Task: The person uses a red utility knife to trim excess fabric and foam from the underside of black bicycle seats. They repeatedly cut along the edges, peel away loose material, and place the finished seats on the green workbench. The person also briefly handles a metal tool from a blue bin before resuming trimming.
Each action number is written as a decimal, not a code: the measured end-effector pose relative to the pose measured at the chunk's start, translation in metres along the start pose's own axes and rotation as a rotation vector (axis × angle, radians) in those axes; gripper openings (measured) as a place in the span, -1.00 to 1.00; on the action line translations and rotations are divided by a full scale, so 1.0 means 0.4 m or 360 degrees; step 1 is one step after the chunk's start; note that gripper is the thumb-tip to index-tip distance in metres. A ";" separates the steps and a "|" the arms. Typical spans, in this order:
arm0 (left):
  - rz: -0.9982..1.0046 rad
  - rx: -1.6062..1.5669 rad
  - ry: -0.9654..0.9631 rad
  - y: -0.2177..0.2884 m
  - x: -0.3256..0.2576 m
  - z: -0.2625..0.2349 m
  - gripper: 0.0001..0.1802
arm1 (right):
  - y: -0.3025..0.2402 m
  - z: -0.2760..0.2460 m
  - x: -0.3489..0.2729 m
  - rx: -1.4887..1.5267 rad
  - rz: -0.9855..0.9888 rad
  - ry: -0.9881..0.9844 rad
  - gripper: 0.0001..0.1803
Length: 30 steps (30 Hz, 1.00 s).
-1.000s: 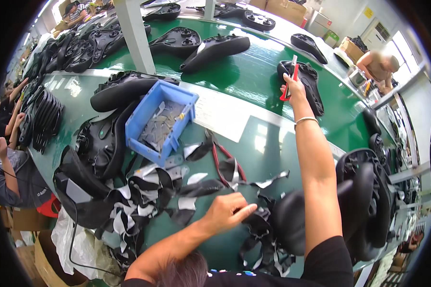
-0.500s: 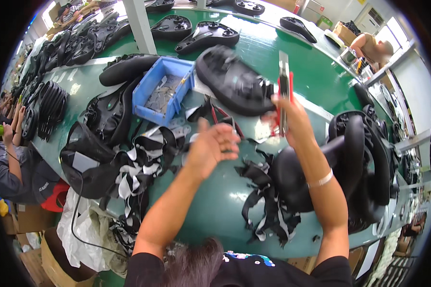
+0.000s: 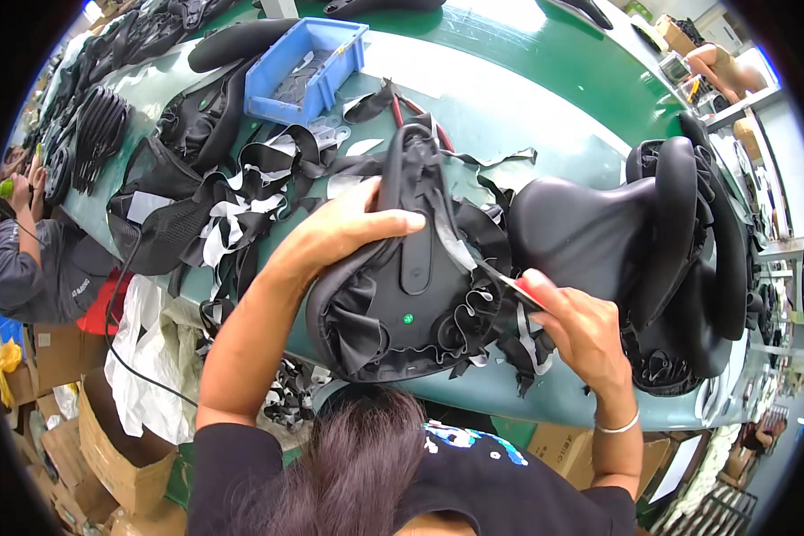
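A black bicycle saddle [image 3: 415, 277] lies upside down in front of me, nose pointing away, its gathered cover edge and a small green dot showing. My left hand [image 3: 353, 223] grips it near the nose, thumb pressed on the underside and fingers hidden around its left side. My right hand [image 3: 576, 326] is closed around a slim red and silver tool [image 3: 520, 290], whose kind I cannot make out. The tool's metal end points at a loose flap of cover along the saddle's right edge. Black and white fabric scraps [image 3: 518, 344] lie beside the saddle.
A blue bin [image 3: 281, 109] with small flat pieces stands at the far left. Red-handled pliers [image 3: 442, 136] lie beyond the saddle nose. Finished-looking saddles [image 3: 581, 232] are piled at right. More scraps [image 3: 232, 214] and saddles lie left; a person [image 3: 40, 268] sits there.
The saddle beyond my hands has come close to me, underside up. My left hand now grips it. My right hand has come down with the red and silver tool to its edge.
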<state>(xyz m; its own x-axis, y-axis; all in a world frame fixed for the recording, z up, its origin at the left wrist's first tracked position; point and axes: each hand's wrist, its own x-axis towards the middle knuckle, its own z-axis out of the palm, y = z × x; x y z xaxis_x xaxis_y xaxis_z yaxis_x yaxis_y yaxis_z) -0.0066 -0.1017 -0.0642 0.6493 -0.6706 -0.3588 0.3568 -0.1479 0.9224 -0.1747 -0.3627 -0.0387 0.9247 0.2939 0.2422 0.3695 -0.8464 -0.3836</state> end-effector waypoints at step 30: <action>0.0856 0.1798 0.1248 -0.095 -0.156 0.086 -0.38 | -0.054 0.108 0.071 0.1047 0.0893 0.0609 -0.49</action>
<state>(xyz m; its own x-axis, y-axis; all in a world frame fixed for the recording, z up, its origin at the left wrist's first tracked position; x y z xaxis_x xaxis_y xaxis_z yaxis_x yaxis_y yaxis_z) -0.0838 -0.0792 -0.0721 0.8516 -0.3258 0.4106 -0.5010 -0.7364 0.4546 -0.1523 -0.3167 -0.0622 0.9332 -0.3449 0.1006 -0.0347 -0.3653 -0.9303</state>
